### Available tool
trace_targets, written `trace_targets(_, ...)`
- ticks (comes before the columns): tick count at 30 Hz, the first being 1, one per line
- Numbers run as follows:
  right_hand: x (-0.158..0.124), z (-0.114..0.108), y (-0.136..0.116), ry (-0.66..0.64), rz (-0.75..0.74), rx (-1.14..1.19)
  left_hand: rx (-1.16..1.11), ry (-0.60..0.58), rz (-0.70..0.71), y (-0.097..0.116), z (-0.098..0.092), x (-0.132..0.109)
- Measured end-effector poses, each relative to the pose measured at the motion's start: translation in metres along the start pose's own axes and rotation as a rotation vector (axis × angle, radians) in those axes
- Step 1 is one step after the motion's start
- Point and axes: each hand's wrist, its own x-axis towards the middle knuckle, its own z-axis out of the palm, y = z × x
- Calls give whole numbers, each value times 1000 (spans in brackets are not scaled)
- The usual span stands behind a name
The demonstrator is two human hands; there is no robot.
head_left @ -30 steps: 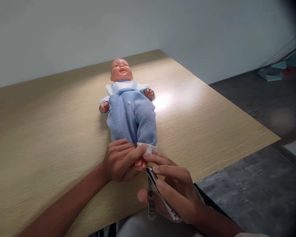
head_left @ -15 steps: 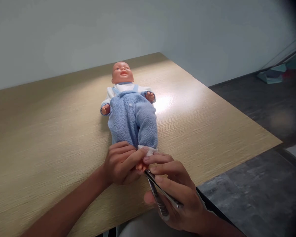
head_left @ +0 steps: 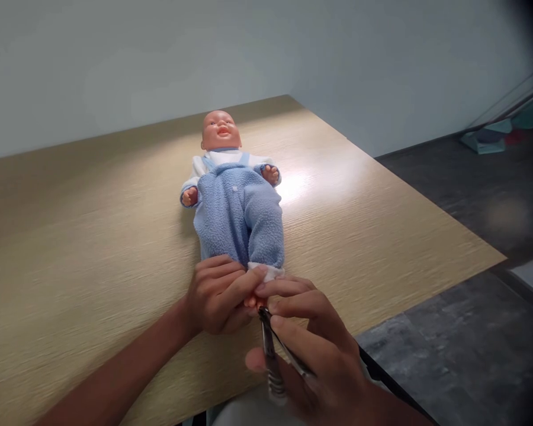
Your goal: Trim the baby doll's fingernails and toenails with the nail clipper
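Observation:
A baby doll (head_left: pixel 235 204) in a blue fleece romper lies on its back on the wooden table (head_left: pixel 93 236), head away from me. My left hand (head_left: pixel 217 296) is closed around the doll's foot at the near end of its leg. My right hand (head_left: pixel 311 349) grips a metal nail clipper (head_left: pixel 273 349), whose jaws sit right at the doll's toes. The foot itself is mostly hidden by my fingers.
The table's near edge runs just below my hands and its right edge drops to a dark grey floor (head_left: pixel 462 331). A pale wall stands behind the table. Some teal and red objects (head_left: pixel 493 136) lie on the floor at far right.
My right hand has shifted the clipper's handle end leftward while its jaws stay at the doll's toes. My left hand and the doll have barely moved.

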Motion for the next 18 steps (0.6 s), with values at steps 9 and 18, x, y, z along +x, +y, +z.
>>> trace_targets(9,6,2,-4,13,-10,-33,-7,8,18,-1,1,0)
trace_targets(18,12,2,1,39,56,53,-34,38,-6,0,3,3)
